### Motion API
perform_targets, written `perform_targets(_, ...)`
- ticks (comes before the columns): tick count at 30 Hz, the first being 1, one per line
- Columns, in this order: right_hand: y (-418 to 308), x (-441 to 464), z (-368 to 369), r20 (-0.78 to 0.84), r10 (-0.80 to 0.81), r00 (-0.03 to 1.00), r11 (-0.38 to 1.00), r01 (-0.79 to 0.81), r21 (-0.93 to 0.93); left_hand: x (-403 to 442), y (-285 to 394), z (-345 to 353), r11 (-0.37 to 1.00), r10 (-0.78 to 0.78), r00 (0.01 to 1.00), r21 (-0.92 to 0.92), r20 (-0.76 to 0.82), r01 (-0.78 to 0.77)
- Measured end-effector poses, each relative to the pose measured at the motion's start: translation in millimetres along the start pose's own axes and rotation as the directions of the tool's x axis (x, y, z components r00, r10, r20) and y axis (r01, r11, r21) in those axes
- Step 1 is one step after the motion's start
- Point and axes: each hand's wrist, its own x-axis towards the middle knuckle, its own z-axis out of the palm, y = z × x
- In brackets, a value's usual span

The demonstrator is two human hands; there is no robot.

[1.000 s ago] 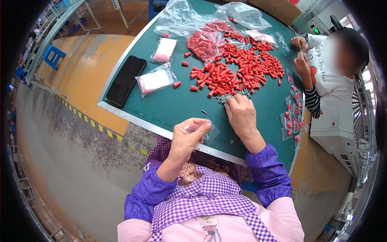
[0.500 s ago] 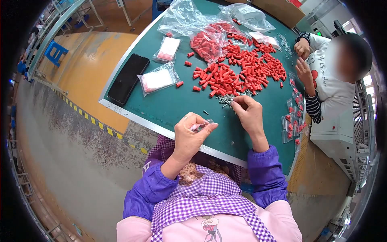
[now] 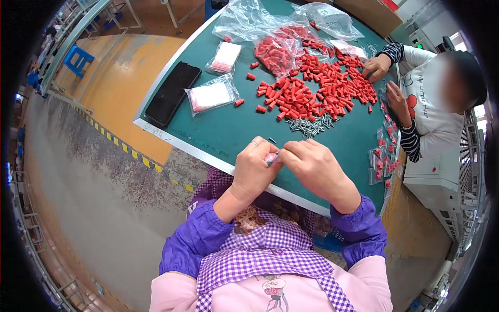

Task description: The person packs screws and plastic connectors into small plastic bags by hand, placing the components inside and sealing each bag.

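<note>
My left hand (image 3: 252,169) is closed on a small clear plastic bag (image 3: 271,157) with a pinkish edge, just above the table's near edge. Against the bag's mouth, my right hand (image 3: 316,165) has its thumb and fingers pinched together; what they hold is hidden. Beyond both hands lies a small pile of silver screws (image 3: 311,126), and one loose screw (image 3: 272,140) rests nearer my left hand. A large heap of red plastic tapered sleeves (image 3: 304,96) spreads behind the screws.
A black phone (image 3: 173,94) and two packs of small bags (image 3: 212,96) lie left on the green table (image 3: 218,135). Large clear bags (image 3: 241,21) sit at the back. Filled bags (image 3: 383,156) line the right edge, near a co-worker's hands (image 3: 377,67).
My right hand has moved from the screw pile down and left to the bag in my left hand. The co-worker's one hand has reached to the red heap. The view has shifted slightly.
</note>
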Motion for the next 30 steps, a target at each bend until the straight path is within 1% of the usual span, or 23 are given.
perform_targets(1,0,3,1,-0.001,-0.003,1.000,1.000,0.003,-0.002,0,0,-1,1.000,0.001,1.000,0.000,-0.004,-0.001)
perform_targets(3,2,9,3,-0.144,0.035,0.989,0.994,-0.020,0.107,1,0,-2,1.000,0.022,1.000,0.000,-0.004,-0.022)
perform_targets(4,5,10,5,-0.136,0.150,0.979,0.967,-0.116,0.228,1,0,-3,1.000,0.021,1.000,0.001,-0.011,-0.021)
perform_targets(5,14,12,12,-0.136,0.143,0.980,0.968,-0.110,0.227,1,1,-4,1.000,0.012,1.000,-0.013,-0.024,-0.012)
perform_targets(7,39,18,32,-0.208,0.325,0.922,0.919,-0.256,0.301,2,2,-5,1.000,0.006,0.999,-0.027,-0.041,-0.007)
perform_targets(8,45,23,38,-0.212,0.323,0.922,0.920,-0.253,0.299,2,2,-5,0.999,-0.021,0.999,-0.048,-0.036,0.019)
perform_targets(10,54,32,44,-0.201,0.203,0.958,0.978,-0.207,-0.002,2,2,-7,0.997,-0.043,0.999,-0.067,-0.033,0.041)
perform_targets(11,56,35,44,-0.203,0.201,0.958,0.979,-0.206,-0.003,2,1,-7,0.996,-0.042,0.999,-0.074,-0.032,0.040)
perform_targets(13,62,42,45,0.043,0.200,0.979,0.969,-0.191,-0.155,3,0,-8,0.996,-0.042,0.998,-0.080,-0.037,0.038)
perform_targets(14,67,42,55,-0.066,0.145,0.987,0.976,-0.154,-0.157,3,0,-8,0.996,-0.043,0.998,-0.079,-0.037,0.040)
perform_targets(15,66,45,54,-0.066,0.140,0.988,0.976,-0.149,-0.156,2,-1,-9,0.996,-0.045,0.998,-0.077,-0.036,0.043)
perform_targets(17,63,49,53,0.068,0.257,0.964,0.951,-0.240,-0.196,3,-2,-10,0.997,-0.050,0.998,-0.063,-0.034,0.048)
perform_targets(18,64,50,55,0.067,0.259,0.964,0.951,-0.242,-0.195,4,-3,-10,0.997,-0.052,0.998,-0.052,-0.026,0.051)
perform_targets(20,71,52,62,0.012,0.330,0.944,0.936,-0.325,-0.136,7,-4,-11,0.998,-0.053,0.998,-0.046,-0.032,0.052)
perform_targets(21,71,51,61,0.010,0.326,0.945,0.937,-0.322,-0.136,9,-5,-12,0.998,-0.057,0.997,-0.038,-0.043,0.056)
perform_targets(23,69,47,57,-0.103,0.407,0.908,0.904,-0.383,0.190,12,-8,-15,0.997,-0.071,0.996,-0.034,-0.061,0.069)
perform_targets(24,65,44,53,-0.125,0.498,0.858,0.774,-0.375,0.511,13,-10,-15,0.996,-0.087,0.994,-0.037,-0.072,0.085)
perform_targets(25,56,43,45,-0.120,0.491,0.863,0.776,-0.370,0.510,14,-12,-16,0.995,-0.093,0.992,-0.037,-0.081,0.090)
perform_targets(26,46,41,33,0.005,0.609,0.793,0.545,-0.422,0.724,15,-14,-16,0.994,-0.103,0.992,-0.030,-0.076,0.101)
perform_targets(27,36,38,28,0.160,0.681,0.715,0.256,-0.436,0.863,17,-16,-16,0.994,-0.111,0.992,-0.023,-0.068,0.109)
perform_targets(28,27,35,32,0.112,0.672,0.732,0.213,-0.336,0.917,18,-15,-16,0.992,-0.120,0.991,-0.032,-0.058,0.119)
perform_targets(29,19,31,32,0.153,0.665,0.731,0.136,-0.320,0.938,18,-15,-14,0.992,-0.119,0.991,-0.034,-0.054,0.118)
perform_targets(30,13,29,39,0.131,0.680,0.722,0.103,-0.271,0.957,19,-15,-13,0.993,-0.113,0.992,-0.049,-0.063,0.110)
